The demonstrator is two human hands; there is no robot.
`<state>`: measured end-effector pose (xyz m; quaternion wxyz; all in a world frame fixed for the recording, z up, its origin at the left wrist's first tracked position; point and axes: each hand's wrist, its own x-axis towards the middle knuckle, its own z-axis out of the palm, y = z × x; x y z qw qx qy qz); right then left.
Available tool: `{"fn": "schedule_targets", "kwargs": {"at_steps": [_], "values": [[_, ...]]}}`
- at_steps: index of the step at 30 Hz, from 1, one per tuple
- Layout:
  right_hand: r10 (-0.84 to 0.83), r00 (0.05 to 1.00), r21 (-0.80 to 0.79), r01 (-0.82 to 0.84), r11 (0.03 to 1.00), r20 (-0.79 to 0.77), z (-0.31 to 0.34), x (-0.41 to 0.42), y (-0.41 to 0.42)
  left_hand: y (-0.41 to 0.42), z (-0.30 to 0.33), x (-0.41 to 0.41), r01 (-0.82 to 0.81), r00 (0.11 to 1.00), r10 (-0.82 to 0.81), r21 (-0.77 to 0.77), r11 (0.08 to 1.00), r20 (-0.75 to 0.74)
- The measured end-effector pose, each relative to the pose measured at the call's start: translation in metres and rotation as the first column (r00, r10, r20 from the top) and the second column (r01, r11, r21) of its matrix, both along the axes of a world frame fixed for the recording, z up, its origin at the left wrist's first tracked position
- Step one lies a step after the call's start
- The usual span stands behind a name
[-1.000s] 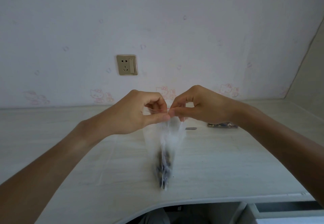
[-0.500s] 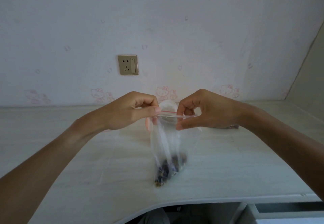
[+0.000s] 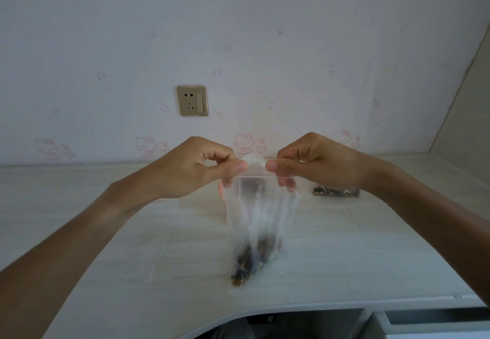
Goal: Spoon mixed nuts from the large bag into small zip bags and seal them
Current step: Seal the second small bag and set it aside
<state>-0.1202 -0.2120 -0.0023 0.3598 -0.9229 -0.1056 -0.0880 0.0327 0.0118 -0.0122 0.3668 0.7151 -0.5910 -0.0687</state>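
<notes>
The left hand (image 3: 196, 169) and right hand (image 3: 313, 163) each pinch a top corner of the small zip bag (image 3: 261, 222), which hangs between them over the table (image 3: 358, 246). Below the pinches, blurred mixed nuts (image 3: 252, 259) sit at its bottom. Behind the right wrist, another filled bag (image 3: 335, 191) lies half hidden.

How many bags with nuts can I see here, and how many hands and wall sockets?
Bags with nuts: 2, the held zip bag and another bag on the desk
Hands: 2, left hand, right hand
Wall sockets: 1
Total: 5
</notes>
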Motion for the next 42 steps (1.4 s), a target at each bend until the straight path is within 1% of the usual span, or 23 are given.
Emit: {"fn": "schedule_targets", "kwargs": {"at_steps": [3, 5, 7, 10, 12, 15, 17, 18, 21, 25, 26, 28, 32, 34, 36, 37, 38, 40, 42], "values": [[-0.026, 1.000, -0.116, 0.027, 0.993, 0.012, -0.001, 0.000, 0.003, 0.001, 0.002, 0.002, -0.010, 1.000, 0.009, 0.020, 1.000, 0.025], [-0.051, 0.998, -0.155, 0.057, 0.986, 0.040, -0.001, -0.002, 0.004, 0.001, 0.001, 0.002, -0.002, 0.999, 0.001, 0.019, 1.000, 0.044], [-0.049, 0.997, -0.210, 0.062, 0.976, 0.066, 0.000, -0.003, 0.005, 0.002, -0.002, 0.001, 0.004, 0.996, -0.006, 0.020, 1.000, 0.094], [-0.011, 0.995, -0.373, 0.046, 0.927, 0.096, 0.001, -0.001, 0.002, 0.004, -0.003, 0.001, -0.029, 0.986, 0.023, 0.037, 0.999, 0.165], [0.007, 0.989, -0.479, 0.065, 0.875, 0.147, 0.002, 0.001, -0.001, 0.006, -0.003, 0.003, -0.034, 0.988, 0.033, 0.010, 0.999, 0.152], [0.005, 0.975, -0.535, 0.117, 0.836, 0.221, 0.003, 0.000, -0.008, 0.012, -0.002, 0.005, -0.040, 0.992, 0.043, -0.027, 0.999, 0.122], [-0.041, 0.977, -0.519, 0.146, 0.842, 0.208, 0.004, -0.002, -0.011, 0.016, -0.005, 0.006, -0.048, 0.996, 0.052, -0.050, 0.998, 0.069], [-0.051, 0.981, -0.489, 0.138, 0.861, 0.187, 0.004, -0.002, -0.012, 0.017, -0.008, 0.006, -0.051, 0.998, 0.053, -0.061, 0.997, 0.032], [-0.062, 0.989, -0.332, 0.105, 0.937, 0.136, 0.004, -0.002, -0.014, 0.019, -0.018, 0.006, -0.039, 0.997, 0.032, -0.100, 0.994, -0.074], [-0.090, 0.993, -0.235, 0.107, 0.966, 0.080, 0.003, -0.005, -0.017, 0.019, -0.033, 0.006, -0.061, 0.979, 0.026, -0.165, 0.984, -0.203], [-0.084, 0.993, -0.241, 0.102, 0.965, 0.085, 0.003, -0.006, -0.017, 0.019, -0.036, 0.007, -0.070, 0.974, 0.028, -0.181, 0.981, -0.224], [-0.066, 0.989, -0.308, 0.105, 0.946, 0.136, 0.001, -0.005, -0.016, 0.017, -0.040, 0.007, -0.080, 0.967, 0.025, -0.208, 0.975, -0.255], [-0.031, 0.970, -0.471, 0.145, 0.870, 0.242, 0.001, -0.005, -0.014, 0.015, -0.045, 0.008, -0.095, 0.951, 0.017, -0.239, 0.966, -0.309], [-0.008, 0.950, -0.514, 0.177, 0.840, 0.313, 0.000, -0.004, -0.014, 0.015, -0.048, 0.010, -0.090, 0.946, 0.003, -0.253, 0.963, -0.324], [-0.013, 0.926, -0.519, 0.224, 0.825, 0.378, -0.002, -0.002, -0.014, 0.014, -0.050, 0.012, -0.093, 0.945, 0.002, -0.263, 0.960, -0.326], [-0.027, 0.915, -0.485, 0.239, 0.841, 0.404, -0.005, -0.001, -0.015, 0.014, -0.052, 0.012, -0.099, 0.946, 0.007, -0.266, 0.959, -0.324], [-0.051, 0.902, -0.418, 0.248, 0.874, 0.428, -0.009, 0.000, -0.015, 0.014, -0.053, 0.012, -0.106, 0.946, 0.012, -0.273, 0.956, -0.325], [-0.128, 0.868, -0.229, 0.264, 0.937, 0.480, -0.018, 0.001, -0.016, 0.013, -0.057, 0.011, -0.124, 0.939, 0.014, -0.298, 0.946, -0.345], [-0.223, 0.824, -0.058, 0.295, 0.954, 0.521, -0.029, 0.001, -0.016, 0.011, -0.061, 0.008, -0.150, 0.923, 0.012, -0.333, 0.931, -0.384]]}}
